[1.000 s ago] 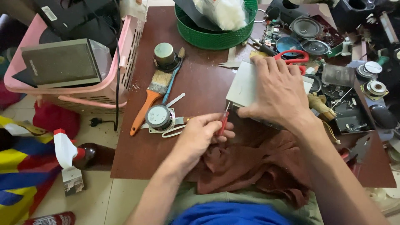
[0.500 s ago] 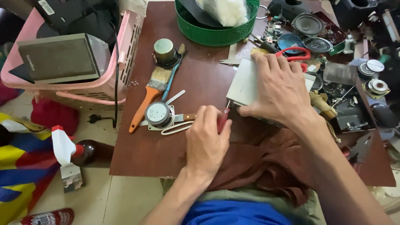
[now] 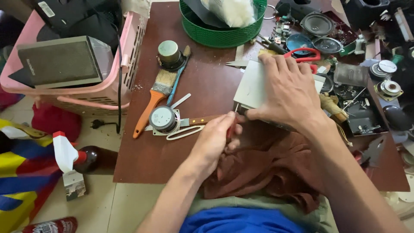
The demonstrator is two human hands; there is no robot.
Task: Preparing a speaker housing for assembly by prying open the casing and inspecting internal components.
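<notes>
My right hand (image 3: 290,88) lies flat on the white rectangular plastic box (image 3: 252,84), fingers spread — pinning it mid-table on the brown wooden table (image 3: 142,155). My left hand (image 3: 215,140) is clamped around a red-handled screwdriver (image 3: 231,125), its tip at the box's near-left corner, beside the brown cloth (image 3: 263,168).

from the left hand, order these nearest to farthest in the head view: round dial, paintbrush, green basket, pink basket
From the left hand:
1. round dial, just left
2. paintbrush, further left
3. green basket, top centre
4. pink basket, far upper left; close to 3, order uncertain
</notes>
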